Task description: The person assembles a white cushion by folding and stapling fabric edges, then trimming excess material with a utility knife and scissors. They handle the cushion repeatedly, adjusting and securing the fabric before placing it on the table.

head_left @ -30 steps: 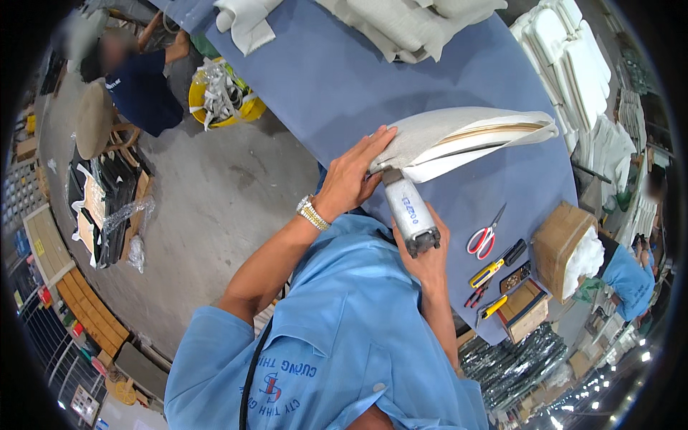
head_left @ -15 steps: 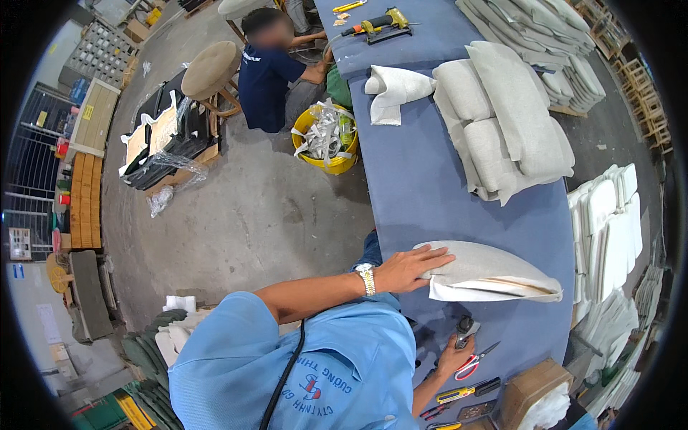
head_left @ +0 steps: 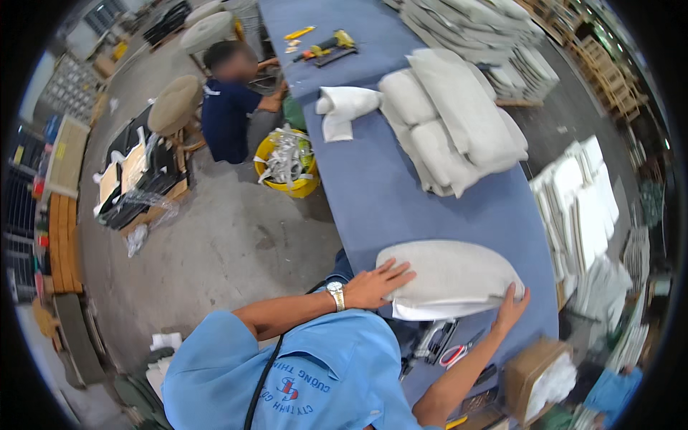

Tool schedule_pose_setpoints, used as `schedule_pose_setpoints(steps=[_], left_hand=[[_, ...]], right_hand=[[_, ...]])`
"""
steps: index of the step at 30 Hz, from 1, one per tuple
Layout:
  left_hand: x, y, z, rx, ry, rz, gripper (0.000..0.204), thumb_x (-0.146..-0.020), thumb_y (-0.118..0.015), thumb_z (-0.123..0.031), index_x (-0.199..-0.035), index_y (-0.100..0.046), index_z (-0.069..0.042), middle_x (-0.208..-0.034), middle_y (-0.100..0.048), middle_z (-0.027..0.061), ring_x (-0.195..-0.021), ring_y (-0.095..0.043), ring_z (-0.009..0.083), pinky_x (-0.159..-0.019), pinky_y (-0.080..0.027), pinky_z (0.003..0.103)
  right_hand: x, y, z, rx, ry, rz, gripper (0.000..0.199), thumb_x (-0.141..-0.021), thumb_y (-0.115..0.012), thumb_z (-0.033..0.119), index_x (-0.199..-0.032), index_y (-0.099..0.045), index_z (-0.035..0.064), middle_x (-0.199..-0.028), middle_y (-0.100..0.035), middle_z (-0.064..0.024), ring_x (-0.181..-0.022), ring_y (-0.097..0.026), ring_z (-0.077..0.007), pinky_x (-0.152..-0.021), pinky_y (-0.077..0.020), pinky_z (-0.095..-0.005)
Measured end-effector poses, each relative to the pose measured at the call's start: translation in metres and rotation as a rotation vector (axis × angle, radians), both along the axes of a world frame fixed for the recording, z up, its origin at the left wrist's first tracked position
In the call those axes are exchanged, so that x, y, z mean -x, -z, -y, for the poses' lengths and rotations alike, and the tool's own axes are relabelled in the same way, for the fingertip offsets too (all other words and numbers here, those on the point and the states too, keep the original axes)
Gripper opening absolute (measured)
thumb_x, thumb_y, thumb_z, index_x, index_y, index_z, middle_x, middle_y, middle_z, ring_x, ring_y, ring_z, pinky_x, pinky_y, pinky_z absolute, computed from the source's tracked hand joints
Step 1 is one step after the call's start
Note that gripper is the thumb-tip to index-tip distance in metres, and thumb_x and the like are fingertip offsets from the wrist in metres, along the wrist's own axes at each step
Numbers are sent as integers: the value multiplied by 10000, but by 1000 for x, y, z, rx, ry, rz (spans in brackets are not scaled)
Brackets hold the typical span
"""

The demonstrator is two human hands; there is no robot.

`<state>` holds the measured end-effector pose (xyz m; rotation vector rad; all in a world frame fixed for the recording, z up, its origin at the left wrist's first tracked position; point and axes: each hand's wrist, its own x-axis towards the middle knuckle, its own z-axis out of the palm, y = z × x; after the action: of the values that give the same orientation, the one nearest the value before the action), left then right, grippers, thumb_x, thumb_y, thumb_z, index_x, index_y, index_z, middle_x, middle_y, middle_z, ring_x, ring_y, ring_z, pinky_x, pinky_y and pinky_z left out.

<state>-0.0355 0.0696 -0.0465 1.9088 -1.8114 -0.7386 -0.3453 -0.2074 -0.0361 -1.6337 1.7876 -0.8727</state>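
Both hands are lying open on the cushion (head_left: pixel 448 276), left hand (head_left: pixel 376 284) flat, right hand (head_left: pixel 510 309) cupping its end, gripping nothing, so it is risking sliding off the worktop (head_left: pixel 401 193) edge.

A: Long table (head_left: pixel 373 193), blue cloth top. Near end: one pale cushion (head_left: pixel 448 276) lying flat, a staple gun (head_left: pixel 432 342) and red-handled scissors (head_left: pixel 459 353) just beside it.

B: Middle?

A: Stack of pale cushions (head_left: pixel 451 129), and a folded white cloth (head_left: pixel 345 107) next to the stack.

B: Far end?

A: Yellow power tool (head_left: pixel 326 44) and a yellow strip (head_left: pixel 299 32), well apart from the cushions.
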Motion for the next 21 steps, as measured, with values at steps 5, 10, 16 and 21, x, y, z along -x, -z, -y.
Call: schedule_pose_setpoints(steps=[5, 10, 16, 21], left_hand=[[-1, -12, 3, 48, -25, -87, 1027, -712, -807, -58, -1617, -330, -156, -1663, -351, 150, -1489, -392, 404, -1153, -456, 461], [-7, -11, 7, 92, 44, -91, 974, -755, -778, -57, -1618, -336, -149, -1639, -378, 183, -1477, -392, 452, -1129, -468, 483], [-73, -42, -7, -36, 45, -307, 813, -761, -715, 26, -1532, -467, -47, -1528, -528, 212, -1404, -531, 342, -1131, -459, 420], [-120, -77, -74, -394, 65, -171, 885, -743, -800, -7, -1552, -448, -72, -1556, -515, 178, -1405, -535, 336, -1115, -473, 402]], right_hand=[[4, 21, -3, 171, 160, 124, 531, -949, -748, 250, -1362, -554, -21, -1344, -599, -184, -1254, -570, -299, -1084, -442, -391], [-12, 24, -11, 23, 205, 458, 276, -1008, -632, 264, -929, -647, 0, -800, -634, -48, -761, -542, -144, -688, -451, -360], [-18, 7, -73, 7, 123, 557, 274, -1024, -612, 234, -865, -576, 14, -758, -480, 28, -744, -429, -90, -644, -371, -300], [-41, 3, -181, -22, 83, 424, 188, -937, -670, 141, -898, -579, -18, -815, -587, -105, -732, -550, -226, -685, -452, -355]])
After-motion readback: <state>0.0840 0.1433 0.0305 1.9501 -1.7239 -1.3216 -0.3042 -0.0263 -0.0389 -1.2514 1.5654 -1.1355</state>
